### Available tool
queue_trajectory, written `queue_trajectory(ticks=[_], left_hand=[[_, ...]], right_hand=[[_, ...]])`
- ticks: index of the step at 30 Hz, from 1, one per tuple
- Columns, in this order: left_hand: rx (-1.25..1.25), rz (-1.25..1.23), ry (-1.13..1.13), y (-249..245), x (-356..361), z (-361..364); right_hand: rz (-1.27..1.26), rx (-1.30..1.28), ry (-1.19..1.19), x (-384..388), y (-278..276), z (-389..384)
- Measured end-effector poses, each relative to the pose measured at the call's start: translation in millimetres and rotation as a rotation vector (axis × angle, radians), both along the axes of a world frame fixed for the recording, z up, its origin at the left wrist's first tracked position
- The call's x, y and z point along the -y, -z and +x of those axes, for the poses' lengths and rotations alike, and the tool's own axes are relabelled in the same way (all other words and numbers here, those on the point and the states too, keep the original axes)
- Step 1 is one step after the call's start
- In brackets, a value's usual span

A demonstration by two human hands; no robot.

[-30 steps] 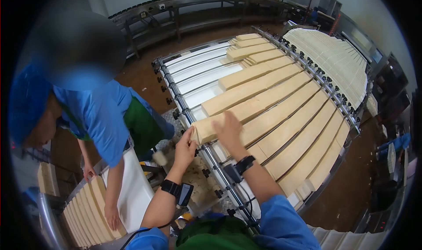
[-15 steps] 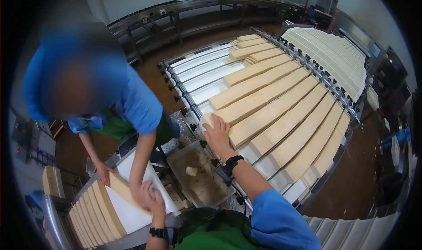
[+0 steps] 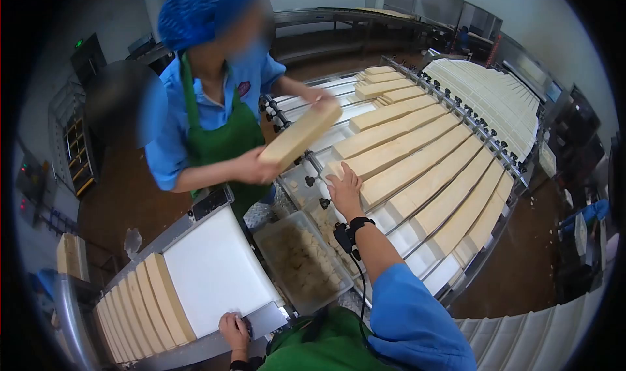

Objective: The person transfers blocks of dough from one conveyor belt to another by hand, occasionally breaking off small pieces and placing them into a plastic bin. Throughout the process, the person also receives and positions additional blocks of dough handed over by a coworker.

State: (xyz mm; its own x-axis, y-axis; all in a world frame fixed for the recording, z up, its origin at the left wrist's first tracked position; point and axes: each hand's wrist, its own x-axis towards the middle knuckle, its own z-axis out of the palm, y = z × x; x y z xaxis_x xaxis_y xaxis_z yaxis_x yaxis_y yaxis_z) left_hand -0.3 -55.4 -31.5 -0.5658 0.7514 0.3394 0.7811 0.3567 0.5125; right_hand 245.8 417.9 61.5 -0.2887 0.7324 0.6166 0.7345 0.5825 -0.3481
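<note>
My right hand lies with its fingers spread on the near end of a long pale cream block on the slatted table. The hand holds nothing. Alongside lie several similar blocks, in rows divided by dark rods. My left hand is at the near edge of the white board, fingers curled round a small dark part beside a grey metal plate. I cannot tell what that dark part is. More cream blocks stand in a row at the board's left.
A co-worker in a green apron holds a cream block in both hands across from me. Between the two work surfaces sits a clear bin with pale scraps. A metal rail with black knobs runs along the table's far side.
The co-worker has straightened up and lifted a cream block off the white board. My left hand has moved from beside the co-worker's hands to the board's near edge. My right hand stays on its block.
</note>
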Motion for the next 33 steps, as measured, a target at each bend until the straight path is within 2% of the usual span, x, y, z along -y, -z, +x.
queue_trajectory(ticks=[6, 11, 15, 19, 20, 21, 23, 24, 26, 27, 28, 29, 32, 33], left_hand=[[-0.017, 0.034, 0.055, 18.7, 7.8, -7.3], [-0.014, -0.078, 0.315, -17.9, -1.3, 5.4], [-0.015, -0.109, 0.311, -21.9, -2.6, 7.2], [-0.063, -0.064, 0.235, -11.8, -3.5, 6.7], [-0.063, -0.068, 0.253, -11.1, -3.5, 7.1], [-0.061, -0.077, 0.255, -11.6, -5.2, 5.0], [-0.070, -0.086, 0.251, -14.2, -10.2, 4.4], [-0.082, -0.061, 0.254, -9.5, -10.9, 3.3], [-0.072, -0.077, 0.254, -1.6, -9.4, 4.5], [-0.016, -0.103, 0.265, -8.0, -10.3, 5.4], [-0.025, -0.092, 0.258, -8.3, -9.9, 6.5], [-0.028, -0.080, 0.255, -6.1, -10.5, 6.8], [-0.033, -0.074, 0.256, -6.6, -11.4, 7.4], [-0.020, -0.060, 0.257, -3.0, -11.1, 7.8]], right_hand=[[-0.006, 0.077, 0.060, -0.2, 1.3, -2.2], [-0.004, 0.064, 0.065, 1.5, 1.6, -2.4], [-0.029, 0.069, 0.051, 1.1, 0.3, -4.9], [-0.043, 0.178, 0.057, -7.7, 12.5, 1.5], [-0.226, -0.104, 0.007, -2.9, 0.3, -0.5], [-0.100, 0.132, 0.069, -23.5, 29.3, 0.7], [-0.232, -0.010, 0.114, -21.3, 21.1, -3.4], [-0.153, 0.031, 0.114, -35.5, 38.4, 1.0], [-0.210, -0.132, 0.114, -18.2, 11.2, -5.1], [-0.103, 0.047, 0.090, -36.5, 37.0, 6.5], [-0.011, 0.156, 0.016, -29.0, 26.6, 9.2], [0.101, 0.196, 0.040, -25.0, 26.9, 9.4], [0.012, 0.262, 0.139, -23.4, 21.0, 6.0], [0.017, 0.266, 0.104, -21.0, 18.5, 5.0]])
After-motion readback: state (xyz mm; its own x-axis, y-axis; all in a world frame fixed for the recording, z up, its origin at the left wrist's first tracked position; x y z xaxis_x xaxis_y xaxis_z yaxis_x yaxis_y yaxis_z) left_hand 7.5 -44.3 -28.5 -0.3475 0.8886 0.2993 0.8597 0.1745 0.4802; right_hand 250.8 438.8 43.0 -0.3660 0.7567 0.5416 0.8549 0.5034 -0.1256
